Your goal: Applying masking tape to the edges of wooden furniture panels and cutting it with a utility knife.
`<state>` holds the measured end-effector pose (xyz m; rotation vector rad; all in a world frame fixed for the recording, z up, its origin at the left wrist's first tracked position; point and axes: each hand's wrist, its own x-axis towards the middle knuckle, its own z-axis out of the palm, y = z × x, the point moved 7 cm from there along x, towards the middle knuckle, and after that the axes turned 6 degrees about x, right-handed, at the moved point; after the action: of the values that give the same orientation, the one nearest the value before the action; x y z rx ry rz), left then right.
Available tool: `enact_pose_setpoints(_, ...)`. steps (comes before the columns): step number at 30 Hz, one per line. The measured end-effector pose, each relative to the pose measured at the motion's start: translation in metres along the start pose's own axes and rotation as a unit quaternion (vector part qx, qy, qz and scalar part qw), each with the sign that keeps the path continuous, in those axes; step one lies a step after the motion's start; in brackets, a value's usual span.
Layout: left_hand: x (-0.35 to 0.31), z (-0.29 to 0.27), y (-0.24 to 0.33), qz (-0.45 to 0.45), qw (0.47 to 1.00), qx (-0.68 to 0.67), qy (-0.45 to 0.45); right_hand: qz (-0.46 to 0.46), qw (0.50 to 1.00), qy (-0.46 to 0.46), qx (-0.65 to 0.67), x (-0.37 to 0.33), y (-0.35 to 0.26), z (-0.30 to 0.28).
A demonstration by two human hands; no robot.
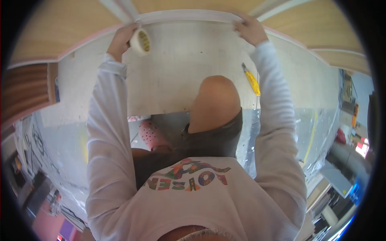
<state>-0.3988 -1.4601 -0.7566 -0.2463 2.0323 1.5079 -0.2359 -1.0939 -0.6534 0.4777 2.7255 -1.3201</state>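
Note:
At the upper left, my left hand (121, 39) is closed on a roll of masking tape (137, 45), its printed core turned to the right. A pale strip (185, 16) runs along the near edge of the wooden panel, between my two hands. My right hand (252, 31) is at the strip's right part, fingers apart and slightly blurred, the index finger reaching along the edge. Nearer to me, below that hand, a yellow utility knife (252, 82) lies on the whitish board (173, 76), its tip pointing away.
Wooden panels (84, 20) with white dividers stand along the far side. My bent knee (217, 96) rises over the board's near edge. A brown corrugated piece (24, 90) is at far left. Plastic sheeting (60, 148) covers the floor, with clutter at both sides.

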Motion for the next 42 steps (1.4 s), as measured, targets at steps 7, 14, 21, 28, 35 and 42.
enact_pose_setpoints(7,0.034,0.0,-0.01,0.277,0.958,0.017,-0.067,0.022,0.949,0.081,-0.303,-0.157,0.209,0.029)
enact_pose_setpoints(14,0.0,0.02,-0.004,0.2,0.974,-0.071,0.075,-0.05,0.999,0.011,-0.011,-0.098,0.12,0.037)
enact_pose_setpoints(21,-0.022,0.017,0.013,0.18,0.972,0.094,0.122,-0.22,0.94,-0.125,-0.226,0.002,-0.121,0.118)
enact_pose_setpoints(28,-0.011,0.022,0.0,0.116,0.981,-0.008,0.156,-0.201,0.92,-0.075,-0.327,0.016,-0.158,0.155)
enact_pose_setpoints(35,-0.029,0.025,0.01,0.123,0.974,0.044,0.186,-0.185,0.929,-0.096,-0.305,0.018,-0.151,0.143)
enact_pose_setpoints(42,-0.028,0.02,0.016,0.141,0.961,0.113,0.21,-0.256,0.946,-0.105,-0.167,0.024,-0.15,0.143)
